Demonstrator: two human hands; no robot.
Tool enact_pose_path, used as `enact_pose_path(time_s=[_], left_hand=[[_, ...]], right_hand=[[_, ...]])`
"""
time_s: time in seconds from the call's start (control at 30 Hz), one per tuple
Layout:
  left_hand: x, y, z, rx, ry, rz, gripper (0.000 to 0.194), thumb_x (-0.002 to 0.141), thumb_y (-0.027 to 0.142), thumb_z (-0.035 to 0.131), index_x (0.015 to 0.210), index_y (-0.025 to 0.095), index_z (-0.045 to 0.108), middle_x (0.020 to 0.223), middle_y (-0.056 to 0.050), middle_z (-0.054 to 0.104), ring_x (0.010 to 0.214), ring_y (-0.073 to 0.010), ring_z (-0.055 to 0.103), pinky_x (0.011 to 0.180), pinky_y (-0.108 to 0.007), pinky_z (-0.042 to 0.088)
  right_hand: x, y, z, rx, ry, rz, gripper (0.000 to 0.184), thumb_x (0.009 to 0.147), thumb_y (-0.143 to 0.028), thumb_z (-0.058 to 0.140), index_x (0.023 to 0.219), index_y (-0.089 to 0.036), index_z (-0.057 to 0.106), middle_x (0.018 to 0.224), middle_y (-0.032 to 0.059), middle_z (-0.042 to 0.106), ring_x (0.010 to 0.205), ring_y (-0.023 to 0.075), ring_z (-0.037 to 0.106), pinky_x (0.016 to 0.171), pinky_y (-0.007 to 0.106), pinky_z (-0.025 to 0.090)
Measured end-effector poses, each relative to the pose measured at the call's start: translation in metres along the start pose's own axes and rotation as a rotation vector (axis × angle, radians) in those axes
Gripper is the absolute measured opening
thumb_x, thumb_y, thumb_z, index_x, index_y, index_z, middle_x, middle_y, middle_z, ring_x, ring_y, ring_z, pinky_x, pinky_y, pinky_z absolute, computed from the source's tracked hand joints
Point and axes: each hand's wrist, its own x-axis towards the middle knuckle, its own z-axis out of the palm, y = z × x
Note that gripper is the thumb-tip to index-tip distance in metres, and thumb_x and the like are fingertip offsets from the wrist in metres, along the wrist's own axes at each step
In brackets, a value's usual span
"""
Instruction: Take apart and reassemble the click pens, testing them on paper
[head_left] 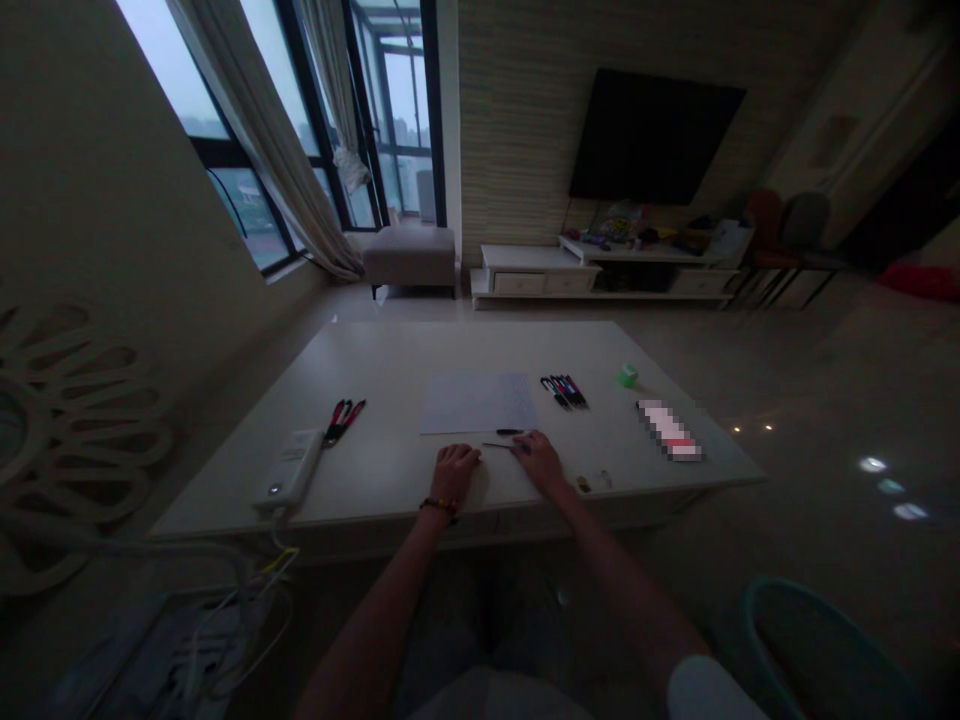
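Slim rod in your right hand, just above or on the pale surface, near its front edge and your side of the white paper. Your right fingers are drawn narrow around one end, a grip that probably steadies the rod while leaving its thin end exposed. Your left hand rests close by with fingers curled; whether it pinches something small at the fingertips, you cannot tell from this view. A short dark piece lies by the paper's near edge, seemingly within easy reach. The pens sit side by side to the right of the paper, perhaps grouped to keep them together. The rod's long axis runs roughly left to right, nearly along the paper's near edge, its free end pointing left, toward your left hand.
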Motion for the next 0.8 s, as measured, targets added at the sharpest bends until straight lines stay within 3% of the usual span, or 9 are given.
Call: enact_pose_path(time_s=[0.13,0.3,0.43,0.57,0.67,0.8], left_hand=[[0.003,0.001,0.001,-0.018,-0.006,-0.022,0.023,0.082,0.028,0.054,0.104,0.03,0.061,0.104,-0.003,0.06,0.101,-0.0184,0.049,0.09,-0.035,0.033],[0.003,-0.005,-0.003,-0.057,0.062,-0.163,0.035,0.081,0.033,0.054,0.115,0.028,0.055,0.115,-0.004,0.057,0.107,-0.0198,0.048,0.094,-0.035,0.034],[-0.024,-0.048,-0.016,0.005,0.142,-0.224,0.035,0.087,0.031,0.041,0.12,0.023,0.051,0.12,-0.006,0.055,0.11,-0.0187,0.048,0.096,-0.034,0.034],[-0.068,-0.106,-0.031,0.124,0.185,-0.299,0.034,0.088,0.029,0.035,0.115,0.019,0.053,0.121,-0.009,0.054,0.114,-0.0196,0.045,0.099,-0.037,0.033],[-0.084,-0.124,-0.036,0.161,0.21,-0.354,0.033,0.087,0.028,0.035,0.112,0.02,0.054,0.123,-0.009,0.053,0.117,-0.021,0.043,0.1,-0.04,0.032],[-0.064,-0.097,-0.03,0.08,0.213,-0.281,0.032,0.086,0.034,0.042,0.113,0.022,0.054,0.121,-0.008,0.053,0.113,-0.0201,0.046,0.098,-0.036,0.034]], right_hand=[[-0.009,0.014,-0.01,-0.033,0.04,0.013,0.02,0.079,-0.029,0.056,0.094,-0.02,0.067,0.087,0.007,0.059,0.087,0.0192,0.053,0.08,0.03,0.042],[-0.034,0.058,-0.053,-0.243,0.155,0.053,0.025,0.082,-0.032,0.048,0.09,-0.019,0.068,0.085,0.0086,0.057,0.085,0.0205,0.051,0.079,0.031,0.041],[-0.057,0.096,-0.088,-0.441,0.225,0.115,0.03,0.083,-0.032,0.045,0.099,-0.019,0.066,0.101,0.0113,0.058,0.094,0.0227,0.05,0.084,0.035,0.037],[-0.08,0.121,-0.103,-0.542,0.244,0.108,0.037,0.084,-0.029,0.039,0.114,-0.021,0.059,0.121,0.0101,0.053,0.112,0.0241,0.044,0.092,0.039,0.032],[-0.087,0.123,-0.101,-0.558,0.248,0.118,0.039,0.086,-0.028,0.035,0.118,-0.021,0.056,0.127,0.0099,0.05,0.119,0.0241,0.039,0.095,0.041,0.029],[-0.077,0.092,-0.081,-0.448,0.284,0.173,0.033,0.084,-0.032,0.042,0.108,-0.018,0.061,0.119,0.013,0.054,0.113,0.026,0.043,0.094,0.042,0.03]])
